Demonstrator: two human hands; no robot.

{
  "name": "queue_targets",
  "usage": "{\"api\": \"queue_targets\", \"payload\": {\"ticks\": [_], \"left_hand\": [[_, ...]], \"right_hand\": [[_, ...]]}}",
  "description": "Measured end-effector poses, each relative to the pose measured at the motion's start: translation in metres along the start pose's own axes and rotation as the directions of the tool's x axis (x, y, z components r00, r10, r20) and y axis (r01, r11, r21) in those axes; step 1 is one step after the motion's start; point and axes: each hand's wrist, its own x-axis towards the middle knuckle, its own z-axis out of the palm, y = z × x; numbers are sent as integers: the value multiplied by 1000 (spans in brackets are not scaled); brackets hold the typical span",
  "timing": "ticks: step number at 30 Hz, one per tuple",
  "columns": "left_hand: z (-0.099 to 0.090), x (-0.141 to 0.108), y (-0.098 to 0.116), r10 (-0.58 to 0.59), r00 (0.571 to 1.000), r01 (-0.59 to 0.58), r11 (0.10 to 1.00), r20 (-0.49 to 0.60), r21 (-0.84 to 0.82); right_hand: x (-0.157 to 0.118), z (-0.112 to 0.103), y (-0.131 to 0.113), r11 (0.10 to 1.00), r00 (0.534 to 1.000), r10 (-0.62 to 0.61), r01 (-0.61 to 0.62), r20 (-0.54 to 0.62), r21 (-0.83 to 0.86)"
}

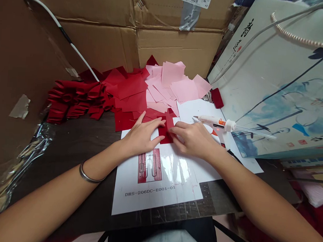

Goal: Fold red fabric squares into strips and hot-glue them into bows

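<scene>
A small dark red piece (pixel 166 138) lies flat on the white printed sheet (pixel 157 204), with a narrow red strip (pixel 169 118) upright along its middle. My left hand (pixel 144 134) rests at its left side, fingers spread, fingertips on its edge. My right hand (pixel 189 138) touches the right side, fingers curled together at the strip; whether they pinch it is hard to see. Below the hands, the sheet shows a picture of paper clips (pixel 150 166) on red. A white glue gun (pixel 218 123) lies right of my right hand.
Behind the hands are loose red squares (pixel 133 87) and pink squares (pixel 174 78). Folded red pieces (pixel 73 100) are piled at the left. Cardboard (pixel 178 46) stands at the back, a large printed bag (pixel 282 87) at the right. A white cable (pixel 78 51) hangs at the left.
</scene>
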Motion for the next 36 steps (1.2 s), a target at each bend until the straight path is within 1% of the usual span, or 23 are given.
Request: {"api": "queue_targets", "payload": {"ticks": [2,6,10,15,19,22,25,27,32,36], "left_hand": [[0,0,0,-13,1000,13,1000,1,-2],[0,1,1,-21,1000,21,1000,-4,17],[0,0,2,10,1000,-9,999,-24,37],[1,0,1,35,999,-34,999,-29,27],[1,-1,0,32,999,-32,999,-21,19],[1,0,0,1,1000,-1,1000,-3,17],[0,1,2,-7,1000,7,1000,6,26],[-1,1,3,-11,1000,10,999,7,33],[-2,2,4,-20,1000,20,999,16,33],[-3,2,5,-37,999,36,999,35,23]], "right_hand": [[0,0,-2,1000,1000,-1,1,-8,0],[0,2,1,998,998,63,-63,-27,-22],[1,5,5,999,999,34,-34,30,11],[1,7,7,998,997,51,-54,64,39],[0,6,3,998,999,51,-51,5,29],[1,5,-2,999,1000,3,-3,-21,32],[3,8,-6,995,996,-83,81,22,60],[4,10,-7,992,994,-103,99,47,76],[5,15,-7,997,995,-58,53,86,51],[6,12,-9,999,990,-42,37,135,33]]}}
